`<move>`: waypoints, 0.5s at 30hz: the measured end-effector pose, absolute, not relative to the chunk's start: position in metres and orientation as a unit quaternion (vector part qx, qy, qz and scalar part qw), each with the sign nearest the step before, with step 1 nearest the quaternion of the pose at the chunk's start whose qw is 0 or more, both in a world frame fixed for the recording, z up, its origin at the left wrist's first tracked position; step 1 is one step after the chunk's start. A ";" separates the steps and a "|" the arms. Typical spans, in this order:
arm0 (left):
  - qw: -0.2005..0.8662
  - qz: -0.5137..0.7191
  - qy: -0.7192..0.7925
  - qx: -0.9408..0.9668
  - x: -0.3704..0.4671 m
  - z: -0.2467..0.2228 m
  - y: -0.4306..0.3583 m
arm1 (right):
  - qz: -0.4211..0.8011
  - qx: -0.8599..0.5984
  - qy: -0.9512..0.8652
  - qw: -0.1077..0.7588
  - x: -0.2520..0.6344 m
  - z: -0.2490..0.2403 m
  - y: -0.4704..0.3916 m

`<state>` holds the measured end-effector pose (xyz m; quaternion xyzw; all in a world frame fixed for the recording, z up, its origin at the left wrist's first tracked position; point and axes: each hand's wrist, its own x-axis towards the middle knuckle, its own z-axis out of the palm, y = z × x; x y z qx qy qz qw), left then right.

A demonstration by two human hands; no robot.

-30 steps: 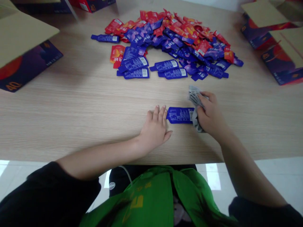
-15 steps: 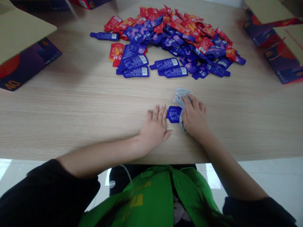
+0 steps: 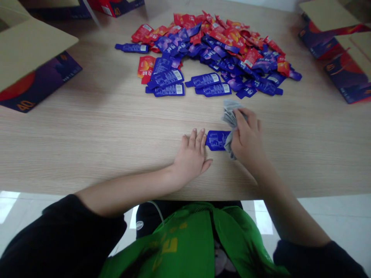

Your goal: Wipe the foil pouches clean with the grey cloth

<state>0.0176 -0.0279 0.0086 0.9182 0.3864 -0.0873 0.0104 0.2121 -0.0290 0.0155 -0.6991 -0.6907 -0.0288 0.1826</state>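
Left hand (image 3: pixel 191 156): flat, fingertips at blue pouch's (image 3: pixel 216 140) neck.
Right hand (image 3: pixel 249 137): grasps cloth (image 3: pixel 230 110); wipe seemingly unfinished.
Pile (image 3: pixel 228 48): wiped or not, unclear.

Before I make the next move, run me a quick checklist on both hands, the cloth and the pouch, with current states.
1. Left hand braced at the narrow end of the blue pouch: ok.
2. Right hand gripping the grey cloth: ok.
3. Whole pouch visible: not ok, cloth and right hand hide its right end.
4. Pouch's underside clean: cannot tell, it faces the table.
5. Pile of red and blue pouches apart from both hands: ok.
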 end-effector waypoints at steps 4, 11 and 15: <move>0.014 -0.086 0.386 0.918 0.018 0.008 -0.028 | -0.002 -0.672 -0.732 0.116 0.175 0.012 -0.017; 0.011 -0.077 0.388 0.918 0.018 0.007 -0.029 | -0.026 -0.697 -0.709 0.105 0.199 -0.007 -0.026; 0.016 -0.083 0.387 0.918 0.019 0.009 -0.028 | -0.032 -0.737 -0.663 0.125 0.232 -0.012 -0.042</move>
